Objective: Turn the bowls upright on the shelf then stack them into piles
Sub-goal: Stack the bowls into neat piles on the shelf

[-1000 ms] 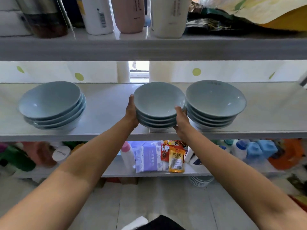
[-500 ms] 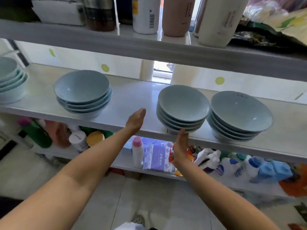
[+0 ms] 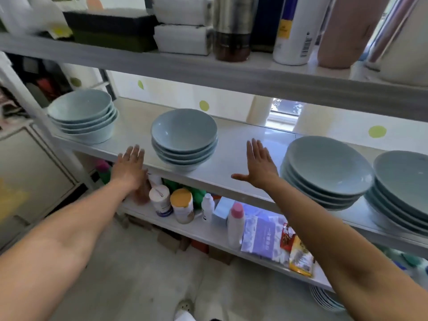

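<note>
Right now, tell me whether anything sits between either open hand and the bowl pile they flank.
Nothing visible does. The left hand and the right hand are both open and empty, one on each side of the second pile of bowls, with only bare shelf showing in the gaps. The other piles stand farther off.

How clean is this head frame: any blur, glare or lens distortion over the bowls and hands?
Head view: wide-angle bending slants the shelf and stretches the far-right stack; backlight from the window gap throws glare on the shelf top; left hand slightly motion-blurred, right hand sharper; top-left corner smeared.
</note>
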Tool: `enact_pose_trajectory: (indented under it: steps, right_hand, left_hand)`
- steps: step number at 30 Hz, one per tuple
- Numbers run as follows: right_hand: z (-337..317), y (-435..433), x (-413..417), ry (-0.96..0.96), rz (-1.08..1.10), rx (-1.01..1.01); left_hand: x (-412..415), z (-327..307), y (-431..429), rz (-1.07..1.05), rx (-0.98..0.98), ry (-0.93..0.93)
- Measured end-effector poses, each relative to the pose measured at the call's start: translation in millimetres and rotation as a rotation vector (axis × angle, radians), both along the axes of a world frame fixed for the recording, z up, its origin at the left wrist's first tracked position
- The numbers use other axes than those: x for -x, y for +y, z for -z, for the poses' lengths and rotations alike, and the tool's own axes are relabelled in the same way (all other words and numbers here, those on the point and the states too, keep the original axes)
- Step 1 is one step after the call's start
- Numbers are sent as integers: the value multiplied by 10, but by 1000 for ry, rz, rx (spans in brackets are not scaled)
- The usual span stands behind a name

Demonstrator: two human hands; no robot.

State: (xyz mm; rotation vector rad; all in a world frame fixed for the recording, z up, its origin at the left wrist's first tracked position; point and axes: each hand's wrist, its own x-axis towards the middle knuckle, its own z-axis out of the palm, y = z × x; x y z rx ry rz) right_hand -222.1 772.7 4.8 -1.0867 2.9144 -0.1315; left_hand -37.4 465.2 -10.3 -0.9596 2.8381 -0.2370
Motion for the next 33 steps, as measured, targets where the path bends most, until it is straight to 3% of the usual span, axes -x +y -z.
enact_pose_trajectory:
  steps: [7,10,12,16,18,20,24,33]
  right_hand:
    - [-55,-643,177,31,-8,-2]
    - [-75,-789,245,-32,-33,26]
    - [-78,-887,263,-178,-32,114]
    - [-94,-1101,238,-686,93,485]
    - [-57,-1188,198,-971,95,672]
    - [22,-1284,176,-1142,167,887]
    - [130,-1448,114,-1104,380,1223]
    - [39,-996,94,-1106,514,1441]
  left_hand:
    - [573,-187,-725,163,107,129]
    - [796,-225,-908,187,10,175]
    - [929,-285,-883,135,-271,334]
    - [1145,-373,-732,-105,-1296,719]
    - [1202,-396,-651,-125,-1545,782]
    - [1237,-402,-618,-117,-1599,798]
    - [1289,-363,-559,-131,-1690,851]
    - [1448,-336,-17,-208,-1773,846]
